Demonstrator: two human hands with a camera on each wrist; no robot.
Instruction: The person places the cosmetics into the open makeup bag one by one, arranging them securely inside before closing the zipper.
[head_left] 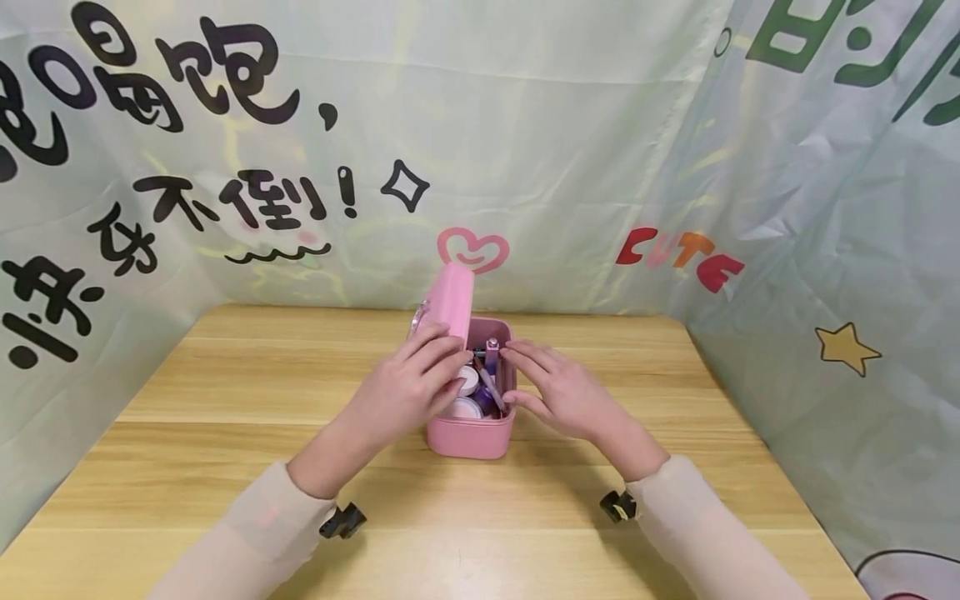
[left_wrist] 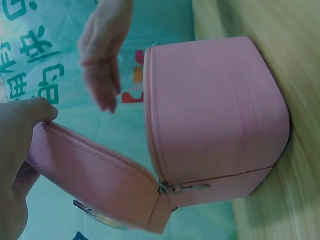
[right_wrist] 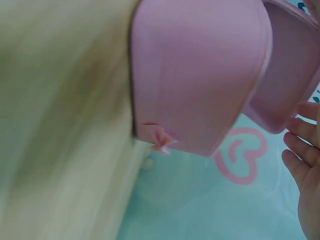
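A pink zippered cosmetic case (head_left: 471,439) stands on the table with its lid (head_left: 452,298) tilted up to the left. My left hand (head_left: 408,383) grips the lid's edge; the left wrist view shows the thumb on one side and fingers behind. Beside the case's right rim my right hand (head_left: 562,390) is held with fingers extended, holding nothing. Inside lie white-lidded jars (head_left: 466,408), a purple tube (head_left: 491,357) and a slim pen-like stick (head_left: 489,385); the hands and lid hide part of the contents. A metal zipper pull (left_wrist: 195,187) hangs at the case's corner.
The wooden table (head_left: 637,517) runs back to a printed cloth backdrop (head_left: 570,167) at the rear and sides. A small pink bow (right_wrist: 161,140) sits on the case's outside. Dark wrist devices (head_left: 342,521) show under both sleeves.
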